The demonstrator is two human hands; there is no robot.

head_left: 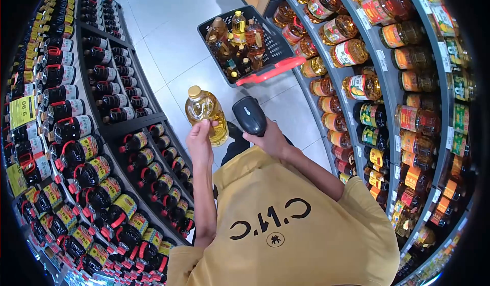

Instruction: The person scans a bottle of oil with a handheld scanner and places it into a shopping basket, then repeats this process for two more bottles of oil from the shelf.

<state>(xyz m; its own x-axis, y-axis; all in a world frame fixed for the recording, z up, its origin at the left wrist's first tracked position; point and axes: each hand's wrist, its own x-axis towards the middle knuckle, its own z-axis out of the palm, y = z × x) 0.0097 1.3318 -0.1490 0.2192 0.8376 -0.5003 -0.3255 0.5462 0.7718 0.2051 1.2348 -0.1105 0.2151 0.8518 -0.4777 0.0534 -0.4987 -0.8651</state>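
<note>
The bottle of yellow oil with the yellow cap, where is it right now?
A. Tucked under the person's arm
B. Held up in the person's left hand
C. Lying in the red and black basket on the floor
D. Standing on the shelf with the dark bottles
B. The left hand grips the oil bottle from below, up in the air next to the black scanner held in the right hand, well above the basket.

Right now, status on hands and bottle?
Left hand grips oil bottle, upright. Right hand holds scanner beside it. Basket on floor ahead, nothing between.
</note>
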